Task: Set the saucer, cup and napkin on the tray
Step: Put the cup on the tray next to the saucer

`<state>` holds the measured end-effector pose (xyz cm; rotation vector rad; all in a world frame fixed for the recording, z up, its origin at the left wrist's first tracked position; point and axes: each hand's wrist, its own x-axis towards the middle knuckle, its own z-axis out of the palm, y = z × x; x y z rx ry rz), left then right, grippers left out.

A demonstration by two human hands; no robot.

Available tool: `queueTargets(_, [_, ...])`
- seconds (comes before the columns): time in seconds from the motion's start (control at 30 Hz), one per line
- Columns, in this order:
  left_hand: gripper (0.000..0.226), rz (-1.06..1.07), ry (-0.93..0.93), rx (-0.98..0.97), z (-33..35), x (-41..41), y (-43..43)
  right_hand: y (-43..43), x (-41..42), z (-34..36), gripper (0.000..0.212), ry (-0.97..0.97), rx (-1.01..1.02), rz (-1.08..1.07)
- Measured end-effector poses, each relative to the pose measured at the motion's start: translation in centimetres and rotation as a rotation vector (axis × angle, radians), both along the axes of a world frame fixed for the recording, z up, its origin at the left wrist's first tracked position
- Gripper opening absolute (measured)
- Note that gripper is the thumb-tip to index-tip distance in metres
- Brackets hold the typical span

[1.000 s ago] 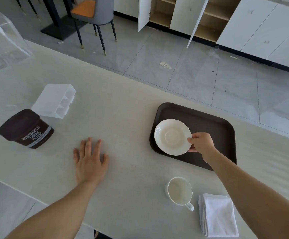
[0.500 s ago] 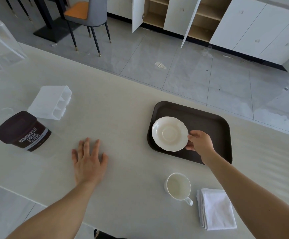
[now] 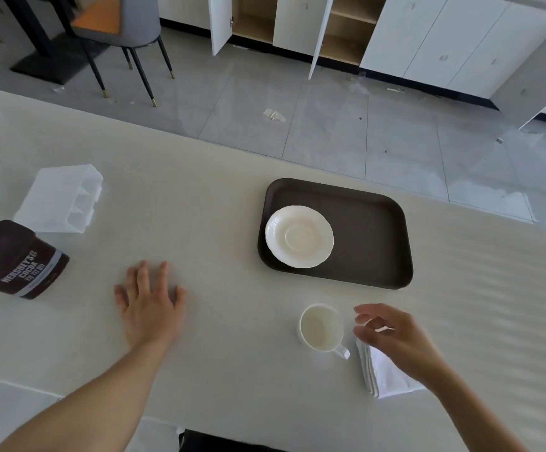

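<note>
Saucer [image 3: 299,236] lies flat on the left part of the dark tray [image 3: 372,236], beyond the fingers of the right hand [image 3: 392,334], so this part of the task looks done. The cup [image 3: 321,327] stands upright on the desk [image 3: 200,207], just to the left of these fingers, with its handle turned toward the person and a little to the right. The folded napkin [image 3: 384,376] lies under and behind the right hand, partly covered by it.

The step in hand is, I judge, to take the cup. To do it well, the hand should come to the handle or close around the wall of the cup from the right side, lift it straight up, and set it down in the round hollow in the middle of the saucer. The cup looks empty, so spilling is no worry, but a hard landing could make the saucer slide on the tray.

The fingers of the right hand are spread and loosely curled, holding nothing; they hover near the cup and do not touch it. The left hand [image 3: 149,305] lies flat on the desk with its fingers stretched out, well apart from the cup, and grips nothing.
</note>
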<state>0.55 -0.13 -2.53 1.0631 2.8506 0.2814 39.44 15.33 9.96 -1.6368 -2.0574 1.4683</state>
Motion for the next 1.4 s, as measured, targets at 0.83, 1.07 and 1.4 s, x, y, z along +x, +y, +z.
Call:
queueTargets(0.83, [0.068,0.002,0.002,0.035,0.1,0.1,0.1,0.7,-1.6,-0.4,0.010,-0.218,0.518,0.043])
queueTargets(1.07, [0.067,-0.003,0.012,0.061,0.1,0.2,0.1,9.0,-2.3,-0.2,0.016,-0.254,0.595,-0.074])
queueTargets(1.4, [0.066,0.000,0.019,0.049,0.0,0.1,0.1,15.4,-3.5,-2.1,0.016,-0.267,0.505,-0.129])
